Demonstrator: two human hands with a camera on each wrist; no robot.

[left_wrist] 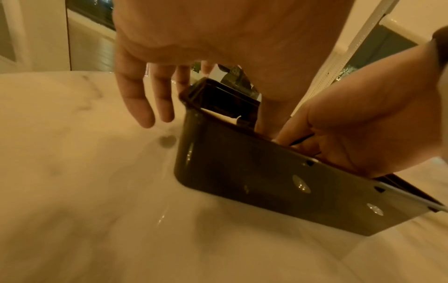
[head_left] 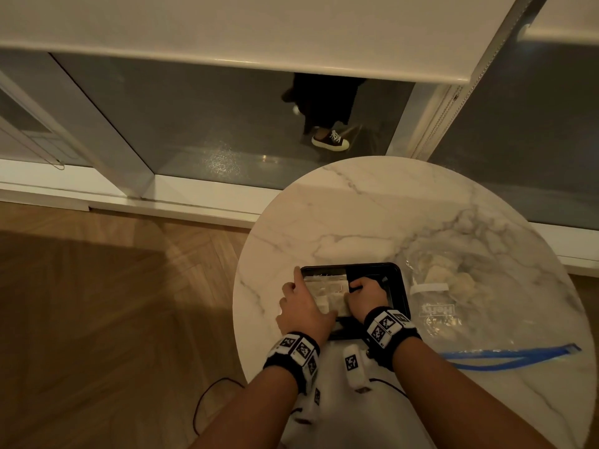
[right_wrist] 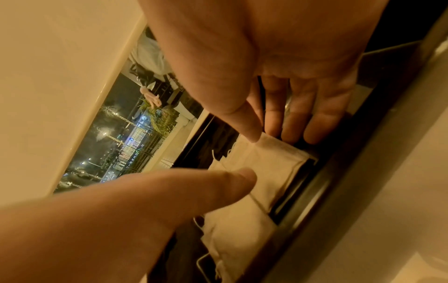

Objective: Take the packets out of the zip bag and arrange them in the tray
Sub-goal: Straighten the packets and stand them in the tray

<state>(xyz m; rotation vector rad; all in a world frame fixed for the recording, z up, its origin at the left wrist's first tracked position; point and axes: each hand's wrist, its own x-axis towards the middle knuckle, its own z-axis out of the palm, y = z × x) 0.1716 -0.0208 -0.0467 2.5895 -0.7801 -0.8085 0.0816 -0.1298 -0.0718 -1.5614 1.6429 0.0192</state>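
Both hands work inside the black tray (head_left: 397, 280) at the desk's (head_left: 356, 215) six o'clock edge. The right hand (head_left: 368, 298) pinches a pale packet (right_wrist: 271, 159); the left hand (head_left: 304, 306) rests loose-fingered on the tray's rim. The zip bag (head_left: 460, 306) lies at three o'clock.

Home: marble table (head_left: 372, 202), parquet floor (head_left: 113, 286)

The surface (head_left: 372, 222) is white marble with grey veins. The tray (head_left: 400, 288) is glossy black; the packets (head_left: 327, 291) in it are cream-white. At the right of the frame, the zip bag (head_left: 460, 306) is clear with a blue zip strip and white lettering. The wristbands (head_left: 390, 328) are black with black-and-white square codes. The floor (head_left: 97, 286) is brown wood in a herringbone pattern.
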